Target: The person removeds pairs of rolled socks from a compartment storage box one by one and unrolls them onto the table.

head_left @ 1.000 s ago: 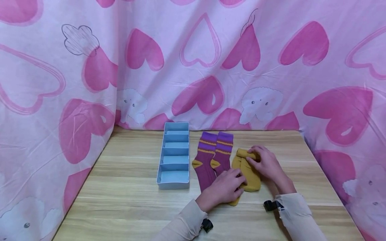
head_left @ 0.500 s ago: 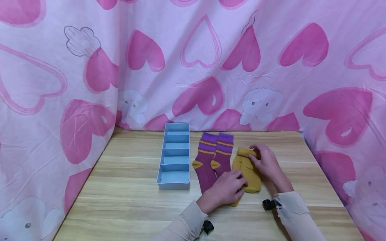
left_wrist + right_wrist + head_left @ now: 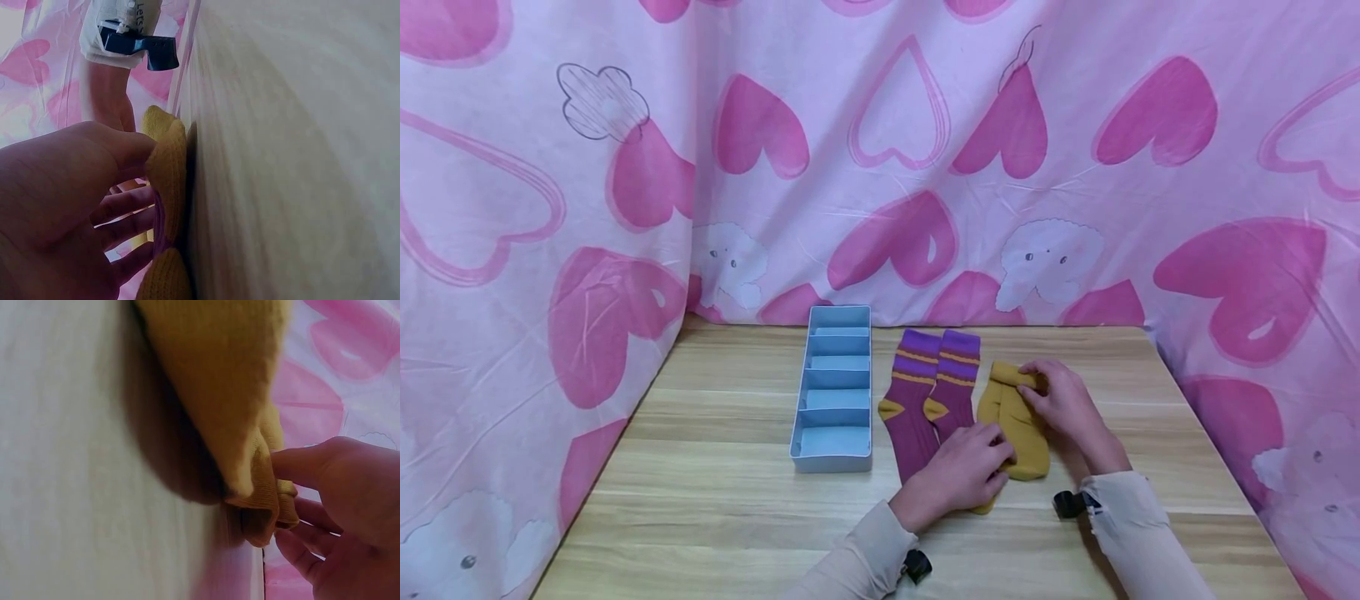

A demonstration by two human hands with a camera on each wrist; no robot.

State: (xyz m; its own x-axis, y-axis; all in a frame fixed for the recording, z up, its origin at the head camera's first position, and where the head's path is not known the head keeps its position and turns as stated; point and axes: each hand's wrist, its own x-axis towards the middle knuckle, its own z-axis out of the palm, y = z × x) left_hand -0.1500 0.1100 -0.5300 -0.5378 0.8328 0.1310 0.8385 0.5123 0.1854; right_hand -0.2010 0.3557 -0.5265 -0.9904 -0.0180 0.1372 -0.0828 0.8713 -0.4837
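A pair of mustard socks (image 3: 1018, 433) lies on the table with its top end folded over. My right hand (image 3: 1067, 408) pinches the right side of that fold; in the right wrist view its thumb and fingers meet the mustard fabric (image 3: 265, 481). Just left lies a pair of purple socks (image 3: 913, 417) with mustard stripes, heels and toes. Over their lower part rests my left hand (image 3: 958, 467), hiding most of the toe end. The left wrist view has its fingers nearly straight, touching the purple pair beside a mustard toe (image 3: 167, 175).
Left of the socks stands a light blue organizer box (image 3: 832, 462) with several compartments in a row. The wooden table (image 3: 722, 500) meets a pink heart-print curtain (image 3: 880, 233) at the back and sides. Black wrist cameras (image 3: 917, 565) sit at both cuffs.
The rolled top of the mustard socks has opened into a flatter, wider fold and shifted slightly away from me. My right fingers moved a little with it; the left hand stayed nearly still.
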